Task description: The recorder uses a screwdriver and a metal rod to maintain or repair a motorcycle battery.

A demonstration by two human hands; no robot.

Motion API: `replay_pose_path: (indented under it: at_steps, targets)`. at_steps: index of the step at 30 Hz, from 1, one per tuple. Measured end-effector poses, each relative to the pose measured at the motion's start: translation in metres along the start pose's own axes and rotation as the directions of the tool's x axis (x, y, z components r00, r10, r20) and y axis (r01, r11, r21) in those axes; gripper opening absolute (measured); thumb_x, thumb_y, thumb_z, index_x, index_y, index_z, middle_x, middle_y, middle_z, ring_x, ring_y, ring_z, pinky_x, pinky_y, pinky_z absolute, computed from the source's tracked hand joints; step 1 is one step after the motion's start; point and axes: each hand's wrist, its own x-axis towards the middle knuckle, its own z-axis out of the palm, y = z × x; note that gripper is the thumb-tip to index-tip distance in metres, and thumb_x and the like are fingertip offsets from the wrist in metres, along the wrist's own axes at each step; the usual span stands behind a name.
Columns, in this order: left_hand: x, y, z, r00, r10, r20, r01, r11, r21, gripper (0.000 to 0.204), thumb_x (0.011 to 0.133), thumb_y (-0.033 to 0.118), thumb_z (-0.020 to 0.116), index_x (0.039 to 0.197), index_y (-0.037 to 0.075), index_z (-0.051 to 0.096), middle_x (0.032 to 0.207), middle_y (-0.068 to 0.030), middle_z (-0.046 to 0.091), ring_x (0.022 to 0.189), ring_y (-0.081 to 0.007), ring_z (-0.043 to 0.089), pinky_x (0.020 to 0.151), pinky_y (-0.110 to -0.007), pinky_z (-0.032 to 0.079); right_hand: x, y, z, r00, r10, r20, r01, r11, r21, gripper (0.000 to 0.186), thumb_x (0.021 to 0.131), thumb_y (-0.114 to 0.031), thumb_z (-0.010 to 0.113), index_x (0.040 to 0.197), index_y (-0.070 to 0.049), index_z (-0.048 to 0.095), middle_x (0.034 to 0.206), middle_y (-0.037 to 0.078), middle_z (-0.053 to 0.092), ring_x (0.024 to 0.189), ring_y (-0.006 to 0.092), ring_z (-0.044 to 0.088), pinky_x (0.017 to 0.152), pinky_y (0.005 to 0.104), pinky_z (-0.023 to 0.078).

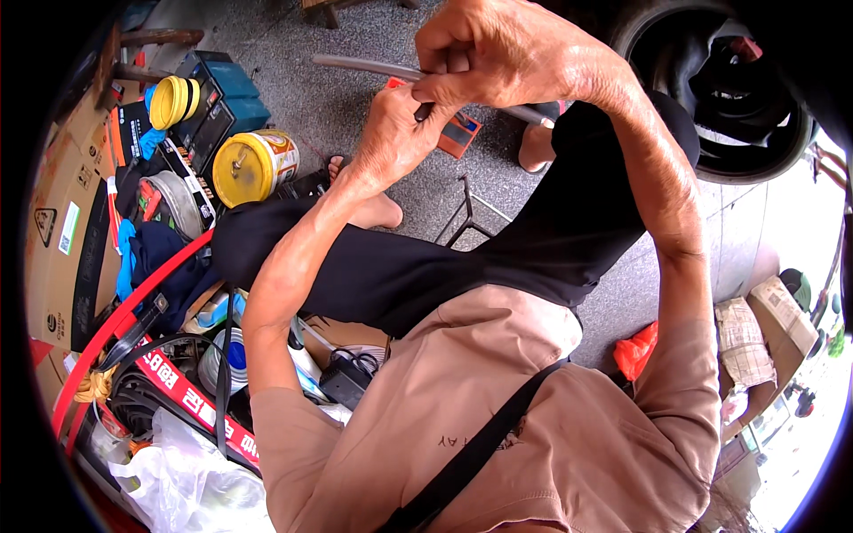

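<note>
My left hand [397, 138] and my right hand [498, 58] meet in front of me, above the floor. A thin grey tube or rod [366, 66] runs out to the left from between them, its far end free. My right hand is closed around it, fingers curled. My left hand is a fist just below, touching the right; a small dark rounded end [423, 113] pokes out by its thumb, the rest hidden in the grip. Beneath the hands, an orange-red box [458, 135] lies on the speckled floor, partly covered by them.
At left are a yellow-lidded bucket [243, 173], a smaller yellow tub [173, 102], a teal case [233, 96] and cardboard boxes [58, 258]. A red curved bar [120, 313] edges that pile. A thin metal frame [468, 218] stands between my legs. A tyre [755, 169] lies at right.
</note>
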Motion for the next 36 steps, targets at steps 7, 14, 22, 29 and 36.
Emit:
replay_pose_path:
  at_steps: [7,14,22,29,36]
  targets:
    - [-0.010,0.016,0.016,0.987,0.155,0.039,-0.155,0.988,-0.008,0.017,0.094,0.018,0.065,0.098,0.001,0.066,0.081,-0.0137,0.067,0.072,-0.0305,0.069,0.060,-0.037,0.051,-0.019,-0.010,-0.009,0.973,0.067,0.223,-0.069,0.998,0.002,0.016,0.080,-0.011,0.075,0.071,-0.001,0.068,0.057,0.005,0.064,0.050,0.0122,0.062,0.045,0.0269,0.045]
    - [-0.025,0.017,0.012,0.972,0.232,0.025,-0.233,0.969,0.084,0.015,0.086,0.009,0.070,0.099,0.005,0.063,0.081,-0.0119,0.068,0.071,-0.0305,0.069,0.058,-0.038,0.055,-0.026,-0.008,0.002,0.971,0.026,0.240,-0.037,0.998,0.045,0.019,0.070,-0.009,0.073,0.060,-0.001,0.060,0.051,0.008,0.056,0.047,0.0198,0.057,0.045,0.0344,0.043]
    - [-0.034,0.018,0.017,0.933,0.333,0.137,-0.353,0.921,0.166,0.019,0.089,0.018,0.066,0.102,0.006,0.059,0.074,-0.0102,0.062,0.063,-0.0283,0.066,0.052,-0.038,0.052,-0.036,-0.016,0.007,0.979,0.052,0.199,-0.062,0.997,0.041,0.023,0.071,-0.016,0.081,0.082,-0.002,0.066,0.071,0.010,0.067,0.064,0.0264,0.067,0.058,0.0345,0.051]
    - [-0.024,0.024,0.010,0.988,0.121,0.093,-0.112,0.989,-0.094,0.012,0.085,0.009,0.067,0.096,0.003,0.065,0.080,-0.0131,0.066,0.069,-0.0294,0.067,0.056,-0.037,0.053,-0.029,-0.016,0.023,0.996,-0.087,0.009,0.087,0.994,-0.067,0.036,0.068,-0.006,0.083,0.100,-0.001,0.068,0.085,0.013,0.071,0.074,0.0307,0.070,0.063,0.0352,0.057]
    - [-0.028,0.018,0.017,0.989,0.145,0.025,-0.146,0.988,0.041,0.011,0.087,0.007,0.067,0.097,0.004,0.069,0.073,-0.0113,0.067,0.063,-0.0278,0.067,0.055,-0.038,0.052,-0.028,-0.020,0.028,0.956,0.206,-0.210,-0.202,0.978,0.045,0.018,0.081,-0.006,0.076,0.097,0.000,0.069,0.069,0.008,0.068,0.058,0.0147,0.067,0.053,0.0258,0.050]
